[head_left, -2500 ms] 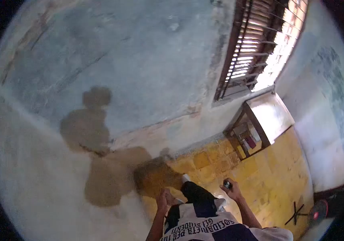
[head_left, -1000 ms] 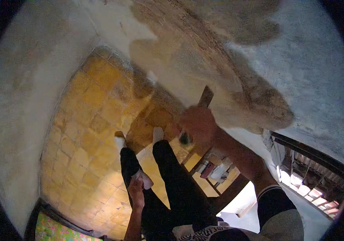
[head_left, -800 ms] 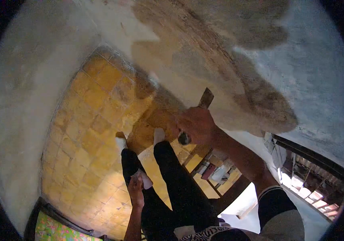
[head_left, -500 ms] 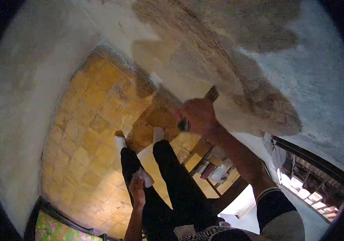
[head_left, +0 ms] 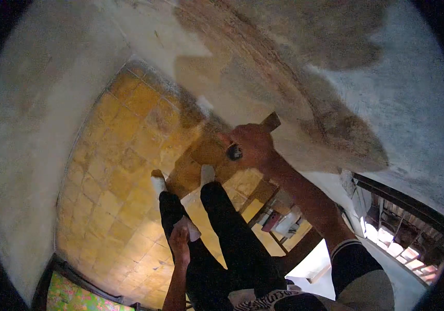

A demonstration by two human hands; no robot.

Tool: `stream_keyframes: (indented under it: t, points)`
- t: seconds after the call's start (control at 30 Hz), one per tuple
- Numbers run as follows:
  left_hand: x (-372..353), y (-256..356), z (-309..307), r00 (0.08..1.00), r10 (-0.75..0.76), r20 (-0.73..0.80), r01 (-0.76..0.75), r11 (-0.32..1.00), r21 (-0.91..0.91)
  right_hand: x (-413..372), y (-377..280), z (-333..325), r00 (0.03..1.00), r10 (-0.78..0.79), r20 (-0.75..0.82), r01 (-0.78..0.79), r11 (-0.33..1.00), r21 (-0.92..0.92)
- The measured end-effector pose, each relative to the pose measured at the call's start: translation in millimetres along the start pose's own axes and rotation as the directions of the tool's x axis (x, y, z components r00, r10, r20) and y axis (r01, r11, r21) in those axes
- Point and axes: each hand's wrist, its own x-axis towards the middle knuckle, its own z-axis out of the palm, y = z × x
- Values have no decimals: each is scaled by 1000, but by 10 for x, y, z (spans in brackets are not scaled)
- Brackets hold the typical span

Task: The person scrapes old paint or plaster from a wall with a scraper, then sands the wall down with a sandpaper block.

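My right hand [head_left: 252, 145] is closed around a tool in front of the damp-stained wall [head_left: 294, 98]. A flat dark blade [head_left: 271, 121] sticks out on one side of the fist, and a round dark end [head_left: 235, 152] shows on the other. Lower down, my left hand [head_left: 179, 243] has its fingers pressed on a pale pink cloth or sheet [head_left: 191, 229] by my dark trouser leg. Whether the blade touches the wall cannot be made out.
Yellow floor tiles [head_left: 108, 202] lie below, with my feet in pale socks [head_left: 208, 173] on them. A small shelf [head_left: 280, 223] holds several items. A barred opening [head_left: 403, 228] is at right, and green floral fabric [head_left: 77, 295] at bottom left.
My right hand has shifted slightly left and up with the tool, and looks less blurred. My left hand and the pale piece sit slightly further right in the view.
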Motion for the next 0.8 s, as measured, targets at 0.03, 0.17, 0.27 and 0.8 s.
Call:
stream_keyframes:
  t: [0.03, 0.17, 0.27, 0.8]
  points:
    - [27, -1, -1, 1000, -11, 11, 11, 1000, -25, 3, -24, 39, 999, -34, 39, 37, 997, -70]
    - [30, 3, 42, 997, 72, -3, -70, 979, 193, -1, -107, -33, 998, -57, 28, 58, 998, -14]
    - [-36, -44, 31, 983, 149, 104, -163, 976, 145, 27, 70, -36, 992, 127, -19, -125, 988, 91]
    - [-41, 97, 109, 980, 156, 125, -183, 953, 242, -132, 194, 65, 991, 29, 128, -39, 996, 75]
